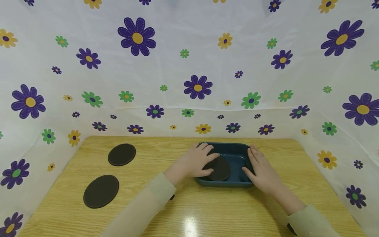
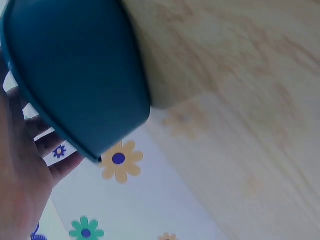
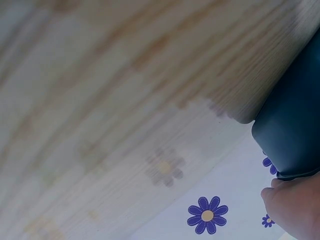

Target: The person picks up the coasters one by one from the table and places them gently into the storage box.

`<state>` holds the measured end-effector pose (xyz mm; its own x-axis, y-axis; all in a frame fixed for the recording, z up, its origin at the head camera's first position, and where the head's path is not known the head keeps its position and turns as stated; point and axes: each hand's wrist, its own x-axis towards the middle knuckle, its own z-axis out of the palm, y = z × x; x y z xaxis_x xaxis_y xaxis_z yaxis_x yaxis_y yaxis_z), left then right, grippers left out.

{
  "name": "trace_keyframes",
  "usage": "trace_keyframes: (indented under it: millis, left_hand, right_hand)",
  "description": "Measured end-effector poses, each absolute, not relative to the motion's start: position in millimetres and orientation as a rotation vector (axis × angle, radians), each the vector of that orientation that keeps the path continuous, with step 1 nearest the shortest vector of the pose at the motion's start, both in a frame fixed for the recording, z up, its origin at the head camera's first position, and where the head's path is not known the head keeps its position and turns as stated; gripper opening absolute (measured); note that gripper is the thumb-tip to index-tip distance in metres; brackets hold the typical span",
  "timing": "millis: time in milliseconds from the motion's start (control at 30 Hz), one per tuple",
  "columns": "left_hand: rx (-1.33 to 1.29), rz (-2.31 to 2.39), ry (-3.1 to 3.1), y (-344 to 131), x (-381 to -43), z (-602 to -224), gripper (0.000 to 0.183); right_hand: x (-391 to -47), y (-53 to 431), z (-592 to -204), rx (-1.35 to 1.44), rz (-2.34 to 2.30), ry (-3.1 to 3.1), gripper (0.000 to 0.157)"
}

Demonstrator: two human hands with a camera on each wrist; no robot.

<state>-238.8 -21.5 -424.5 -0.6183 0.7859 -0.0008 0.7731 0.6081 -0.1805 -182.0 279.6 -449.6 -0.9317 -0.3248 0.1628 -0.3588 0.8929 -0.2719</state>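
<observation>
A dark teal rectangular box (image 1: 238, 184), open at the top, sits on the table between both hands. Inside its left half lies a round black disc (image 1: 220, 169). My left hand (image 1: 196, 161) reaches over the box's left rim, fingers spread above the disc and partly covering it. In the left wrist view its fingers (image 2: 62, 165) extend past the rim of the box (image 2: 85, 75). Over the right rim rests my right hand (image 1: 265, 172), its fingers fairly straight near the back corner, its thumb inside the wall. The right wrist view has that hand (image 3: 295, 205) at the box's edge.
Two more black discs lie on the left of the wooden table (image 1: 189, 210): a farther one (image 1: 122, 154) and a nearer one (image 1: 101, 191). A white cloth with flower prints (image 1: 165, 72) encloses the table at the back and both sides.
</observation>
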Motion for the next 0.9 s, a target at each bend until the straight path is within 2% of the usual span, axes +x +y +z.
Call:
trace_keyframes:
  millis: [900]
  left_hand:
    - [-1.100, -0.094, -2.814, -123.1, -236.2, -427.0, 0.060]
  right_hand:
    - [-181.5, 277.6, -447.8, 0.522, 0.448, -2.955, 0.080]
